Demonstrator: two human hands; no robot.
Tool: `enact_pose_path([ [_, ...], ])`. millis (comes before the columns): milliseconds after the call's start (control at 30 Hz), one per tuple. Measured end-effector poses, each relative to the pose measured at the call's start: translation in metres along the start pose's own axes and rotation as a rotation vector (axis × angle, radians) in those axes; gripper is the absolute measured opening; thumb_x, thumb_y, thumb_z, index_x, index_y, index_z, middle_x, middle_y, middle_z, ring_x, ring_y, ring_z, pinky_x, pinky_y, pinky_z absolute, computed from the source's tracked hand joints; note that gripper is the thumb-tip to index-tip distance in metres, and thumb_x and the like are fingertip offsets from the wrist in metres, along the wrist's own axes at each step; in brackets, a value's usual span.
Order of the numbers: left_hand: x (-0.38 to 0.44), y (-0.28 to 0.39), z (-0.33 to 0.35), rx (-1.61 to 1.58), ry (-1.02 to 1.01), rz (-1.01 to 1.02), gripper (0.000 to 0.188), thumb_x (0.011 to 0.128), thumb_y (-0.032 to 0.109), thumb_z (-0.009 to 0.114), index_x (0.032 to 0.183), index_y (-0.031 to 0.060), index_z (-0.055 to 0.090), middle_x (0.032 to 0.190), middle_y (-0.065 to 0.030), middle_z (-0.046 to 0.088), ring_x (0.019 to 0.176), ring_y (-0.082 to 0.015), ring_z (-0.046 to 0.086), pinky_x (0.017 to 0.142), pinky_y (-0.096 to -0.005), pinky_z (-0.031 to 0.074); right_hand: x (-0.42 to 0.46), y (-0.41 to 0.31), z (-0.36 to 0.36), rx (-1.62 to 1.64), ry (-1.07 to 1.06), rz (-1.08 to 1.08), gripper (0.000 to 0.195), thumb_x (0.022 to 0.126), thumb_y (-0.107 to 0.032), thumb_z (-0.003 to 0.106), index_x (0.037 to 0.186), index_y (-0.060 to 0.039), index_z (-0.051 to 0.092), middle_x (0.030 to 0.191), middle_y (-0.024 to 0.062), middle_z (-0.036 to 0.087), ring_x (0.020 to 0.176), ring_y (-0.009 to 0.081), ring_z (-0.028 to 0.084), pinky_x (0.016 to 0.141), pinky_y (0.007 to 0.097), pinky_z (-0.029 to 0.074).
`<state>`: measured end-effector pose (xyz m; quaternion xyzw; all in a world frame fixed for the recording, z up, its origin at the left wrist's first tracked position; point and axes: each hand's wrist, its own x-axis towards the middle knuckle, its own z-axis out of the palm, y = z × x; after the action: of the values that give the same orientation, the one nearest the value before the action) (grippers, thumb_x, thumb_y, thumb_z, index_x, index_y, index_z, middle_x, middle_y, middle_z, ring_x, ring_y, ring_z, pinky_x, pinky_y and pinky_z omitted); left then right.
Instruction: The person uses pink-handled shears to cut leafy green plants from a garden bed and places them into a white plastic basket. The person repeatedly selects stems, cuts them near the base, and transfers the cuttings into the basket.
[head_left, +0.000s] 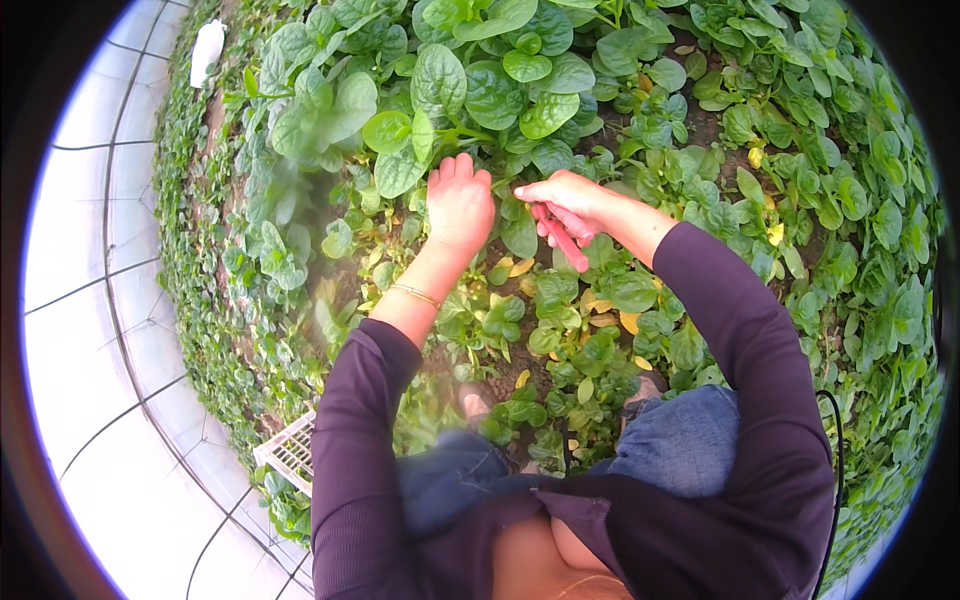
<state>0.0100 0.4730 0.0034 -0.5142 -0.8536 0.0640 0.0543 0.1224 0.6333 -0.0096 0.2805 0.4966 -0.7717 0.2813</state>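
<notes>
Broad-leaved green plants, seemingly Malabar spinach (495, 94), fill the ground before me. At the near side of a tall clump, my left hand (460, 199) is closed on a leafy shoot (401, 171), its fingertips hidden among the leaves. Just to the right, my right hand (566, 202) grips a hand tool with red handles (568, 244), which look like those of shears or scissors. Its working end is out of sight behind the hand and foliage, close to the stems beside my left hand.
A pale plastic crate (289, 454) stands at lower left, partly behind my left sleeve. Translucent sheeting on a frame (82, 225) bounds the left side. Near it at the top lies a white object (207, 52). Low plants and yellowed leaves (628, 322) surround my shoes (474, 405).
</notes>
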Motion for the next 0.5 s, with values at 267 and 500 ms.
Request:
enact_pose_path([
  [267, -0.014, -0.043, -0.024, -0.887, 0.048, -0.164, 0.020, 0.081, 0.003, 0.065, 0.100, 0.0066, 0.061, 0.095, -0.0095, 0.067, 0.077, -0.0268, 0.066, 0.073, -0.0334, 0.053, -0.040, 0.022, -0.040, -0.067, -0.024, -0.129, 0.040, 0.092, -0.038, 0.061, 0.084, 0.0010, 0.061, 0.067, 0.0081, 0.064, 0.049, 0.0177, 0.062, 0.045, 0.0258, 0.048],
  [500, -0.011, 0.014, -0.054, -0.823, -0.272, -0.230, 0.043, 0.079, 0.039, 0.064, 0.109, 0.0082, 0.064, 0.090, -0.0163, 0.068, 0.082, -0.0325, 0.066, 0.074, -0.0396, 0.053, -0.037, 0.029, -0.036, -0.326, -0.105, -0.179, 0.042, 0.091, -0.040, 0.061, 0.081, 0.0008, 0.061, 0.070, 0.0081, 0.065, 0.052, 0.0182, 0.063, 0.051, 0.0305, 0.051],
])
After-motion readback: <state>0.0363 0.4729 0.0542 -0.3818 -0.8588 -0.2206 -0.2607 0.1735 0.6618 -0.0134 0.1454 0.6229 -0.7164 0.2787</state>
